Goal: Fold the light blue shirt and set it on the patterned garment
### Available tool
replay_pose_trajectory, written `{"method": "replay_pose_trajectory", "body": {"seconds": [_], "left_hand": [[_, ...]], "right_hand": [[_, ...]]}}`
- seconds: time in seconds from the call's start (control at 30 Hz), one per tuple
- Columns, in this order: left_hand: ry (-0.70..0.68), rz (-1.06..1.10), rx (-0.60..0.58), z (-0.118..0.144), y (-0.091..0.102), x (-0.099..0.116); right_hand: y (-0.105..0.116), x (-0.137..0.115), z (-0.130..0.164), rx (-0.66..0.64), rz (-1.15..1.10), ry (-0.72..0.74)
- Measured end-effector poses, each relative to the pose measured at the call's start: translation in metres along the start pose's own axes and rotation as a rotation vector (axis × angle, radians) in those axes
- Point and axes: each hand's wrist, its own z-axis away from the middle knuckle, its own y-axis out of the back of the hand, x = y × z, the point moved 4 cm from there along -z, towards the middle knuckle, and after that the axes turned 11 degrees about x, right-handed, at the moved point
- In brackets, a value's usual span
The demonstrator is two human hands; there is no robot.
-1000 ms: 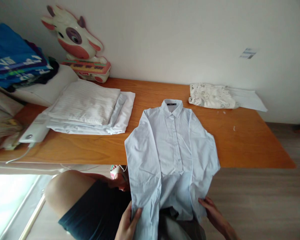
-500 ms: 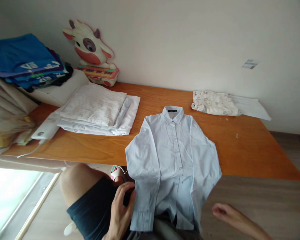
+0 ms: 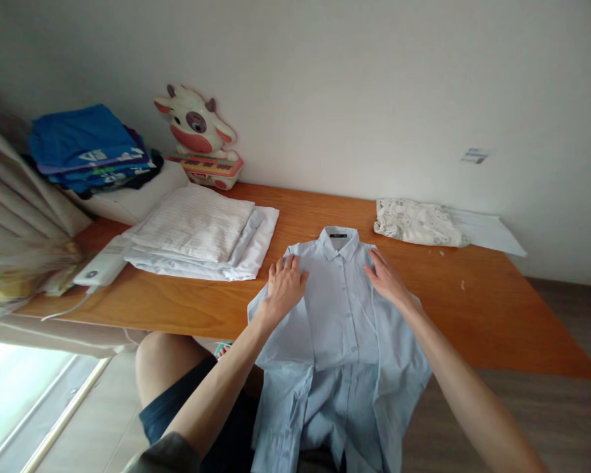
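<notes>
A white wall stands behind a long wooden table [image 3: 187, 302]. At the far left a pile of blue clothes [image 3: 86, 148] sits on a white box. Near it a cow toy [image 3: 197, 135] leans on the wall. A stack of folded white cloth [image 3: 201, 230] lies on the table, with a small white gadget [image 3: 101, 269] just beside it.

In the middle lies a pale blue shirt [image 3: 342, 309], face up, buttons done. Its collar is on the table and its bottom hangs over the near edge onto the person's lap. The left hand [image 3: 285, 282] rests flat on the left shoulder of the shirt, fingers spread, gripping nothing. The right hand [image 3: 387, 279] lies flat on the right shoulder too, open, though it may be pinching a bit of cloth; that is hard to see.

The shirt looks light, soft and floppy. It would slide and wrinkle easily, so the shoulders or side edges seem the best spots to hold.

At the right lies a patterned cloth [image 3: 416, 222] on a white sheet [image 3: 492, 233].
</notes>
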Motion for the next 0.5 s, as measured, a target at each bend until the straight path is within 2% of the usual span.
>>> {"method": "replay_pose_trajectory", "body": {"seconds": [0.07,0.13,0.3,0.5], "left_hand": [[-0.008,-0.041,0.027,0.002,-0.013,0.000],[-0.037,-0.057,0.048,0.006,-0.021,0.000],[-0.055,-0.078,0.042,0.008,-0.030,-0.004],[-0.017,-0.058,0.057,-0.004,-0.034,-0.011]], "right_hand": [[-0.020,0.002,0.006,-0.052,0.186,0.039],[-0.029,0.003,0.015,-0.060,0.310,0.051],[-0.030,0.003,0.024,0.010,0.431,-0.033],[-0.030,-0.001,0.022,0.014,0.476,-0.076]]}}
